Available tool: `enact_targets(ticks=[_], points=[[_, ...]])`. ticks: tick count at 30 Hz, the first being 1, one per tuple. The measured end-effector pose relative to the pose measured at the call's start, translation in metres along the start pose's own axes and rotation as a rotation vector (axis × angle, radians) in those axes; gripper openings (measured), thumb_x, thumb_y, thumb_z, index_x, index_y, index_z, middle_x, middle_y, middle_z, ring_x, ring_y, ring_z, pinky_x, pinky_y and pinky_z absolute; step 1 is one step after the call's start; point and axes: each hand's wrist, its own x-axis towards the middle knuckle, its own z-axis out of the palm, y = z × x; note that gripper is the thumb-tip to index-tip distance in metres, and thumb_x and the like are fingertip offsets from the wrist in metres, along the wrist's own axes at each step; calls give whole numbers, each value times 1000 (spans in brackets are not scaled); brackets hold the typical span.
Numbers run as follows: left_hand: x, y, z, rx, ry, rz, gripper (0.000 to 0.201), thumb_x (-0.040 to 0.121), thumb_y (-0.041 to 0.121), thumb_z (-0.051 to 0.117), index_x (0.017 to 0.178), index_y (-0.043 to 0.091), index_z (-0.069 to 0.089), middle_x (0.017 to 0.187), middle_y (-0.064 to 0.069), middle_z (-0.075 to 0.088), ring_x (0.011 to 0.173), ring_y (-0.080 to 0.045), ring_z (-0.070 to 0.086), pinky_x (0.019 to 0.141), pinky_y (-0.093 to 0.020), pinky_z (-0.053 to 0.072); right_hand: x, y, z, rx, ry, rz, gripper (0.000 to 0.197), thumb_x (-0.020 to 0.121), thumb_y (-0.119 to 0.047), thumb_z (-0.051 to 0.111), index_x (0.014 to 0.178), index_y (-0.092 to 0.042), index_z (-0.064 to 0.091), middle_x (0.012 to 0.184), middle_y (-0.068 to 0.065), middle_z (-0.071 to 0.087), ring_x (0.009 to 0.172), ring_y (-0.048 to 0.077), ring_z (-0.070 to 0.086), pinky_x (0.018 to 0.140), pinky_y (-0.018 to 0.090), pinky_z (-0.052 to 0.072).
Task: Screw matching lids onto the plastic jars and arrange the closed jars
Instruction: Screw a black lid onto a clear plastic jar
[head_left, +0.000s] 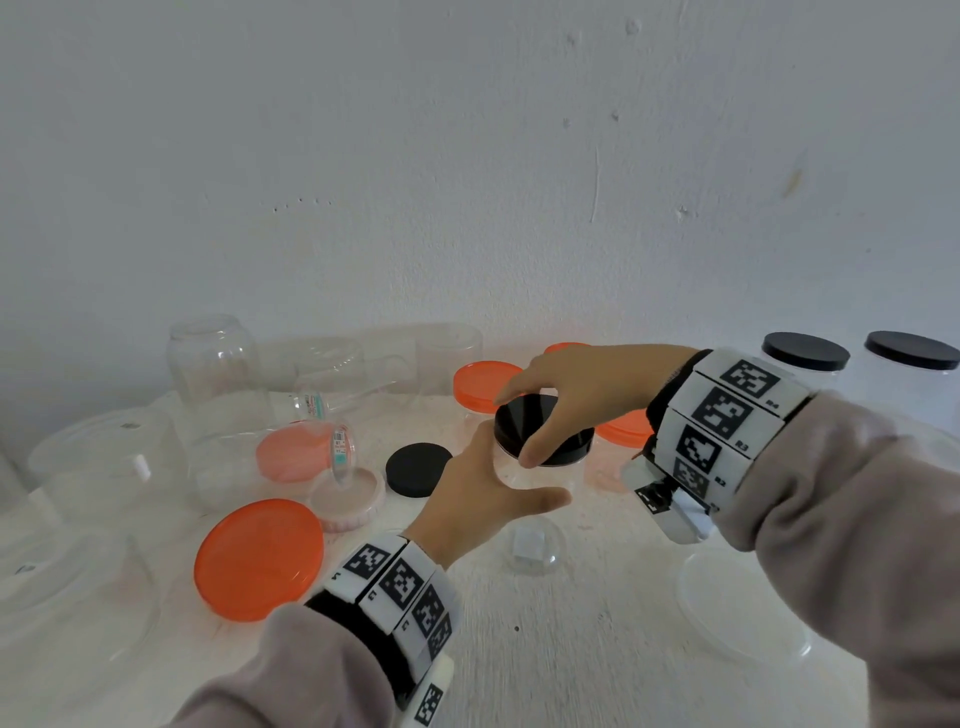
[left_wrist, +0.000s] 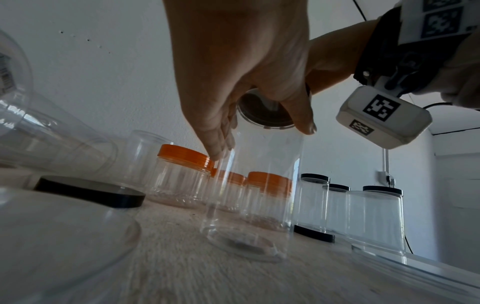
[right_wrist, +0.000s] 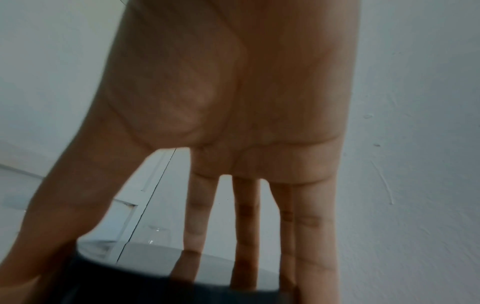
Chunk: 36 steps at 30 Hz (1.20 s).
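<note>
A clear plastic jar (head_left: 524, 483) stands upright on the white table (head_left: 571, 649). My left hand (head_left: 498, 478) grips its body from the near left, fingers on one side and thumb on the other. In the left wrist view the same left hand (left_wrist: 259, 127) wraps the upper part of the jar (left_wrist: 252, 195). A black lid (head_left: 524, 415) sits on the jar's mouth, slightly tilted. My right hand (head_left: 545, 431) pinches its rim from above between thumb and fingers. The right wrist view shows the fingers (right_wrist: 246, 236) reaching down onto the black lid (right_wrist: 155, 286).
A loose black lid (head_left: 418, 469) and a large orange lid (head_left: 258, 558) lie to the left. Orange-lidded jars (head_left: 485, 387) stand behind, two black-lidded jars (head_left: 805, 353) at the back right. Several open clear jars (head_left: 213, 358) crowd the left, one on its side (head_left: 306, 452).
</note>
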Motion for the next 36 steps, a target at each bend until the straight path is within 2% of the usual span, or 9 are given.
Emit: enact_targets(ticks=[7, 11, 14, 17, 20, 25, 28, 32, 36], points=[[2, -3, 1, 13, 11, 14, 85, 62, 51, 83, 133, 36, 39, 112, 33, 48, 102, 12, 46, 77, -6, 35, 10, -5, 11, -106, 133, 88, 69, 74, -78, 53, 111, -21, 59, 101, -1, 61, 85, 17, 60, 68, 28, 50], [1, -2, 1, 16, -3, -10, 78, 63, 52, 83, 124, 44, 35, 104, 36, 47, 93, 20, 45, 68, -4, 35, 3, 0, 0, -14, -54, 32, 74, 74, -65, 67, 139, -42, 40, 127, -14, 43, 117, 12, 43, 101, 37, 40], [1, -2, 0, 20, -4, -11, 77, 63, 52, 83, 120, 46, 31, 103, 37, 47, 94, 18, 45, 68, -4, 34, 2, 1, -3, -20, -62, 5, 68, 74, -59, 71, 134, -47, 44, 128, -16, 43, 121, 11, 42, 103, 38, 39], [2, -2, 1, 18, -2, -6, 80, 63, 51, 83, 125, 43, 33, 106, 34, 47, 96, 16, 44, 71, -6, 34, 7, -3, 2, -39, 10, 64, 62, 72, -71, 64, 121, -35, 53, 112, -7, 56, 95, 18, 62, 81, 35, 53], [2, -3, 1, 15, 5, 3, 83, 62, 51, 83, 129, 40, 35, 106, 35, 47, 95, 19, 42, 73, -5, 35, 10, -8, 5, -100, 47, 116, 66, 75, -76, 55, 117, -26, 53, 96, -8, 55, 69, 8, 56, 59, 25, 43], [2, -2, 0, 17, -3, -8, 78, 63, 51, 83, 123, 45, 33, 104, 36, 47, 94, 19, 43, 69, -5, 34, 3, -4, -7, -45, -104, 37, 79, 72, -56, 75, 140, -43, 36, 137, -12, 42, 125, 15, 42, 100, 37, 38], [2, -2, 0, 13, -2, -9, 80, 63, 51, 83, 125, 43, 33, 105, 35, 47, 95, 16, 44, 71, -6, 33, 4, -4, -8, -47, -58, 16, 72, 69, -56, 76, 133, -44, 45, 133, -13, 45, 122, 15, 46, 101, 38, 41], [2, -2, 0, 21, -7, -1, 86, 63, 52, 83, 132, 38, 34, 105, 33, 47, 97, 8, 46, 71, -7, 34, 9, -4, -3, -30, -3, 58, 64, 66, -68, 71, 121, -39, 53, 109, -12, 53, 98, 18, 63, 85, 39, 55], [2, -1, 0, 20, -3, 4, 86, 62, 51, 83, 133, 37, 35, 105, 34, 47, 95, 13, 46, 70, -6, 34, 9, -3, -4, -30, -45, 44, 69, 67, -64, 73, 127, -43, 47, 114, -18, 46, 108, 12, 52, 94, 37, 46]])
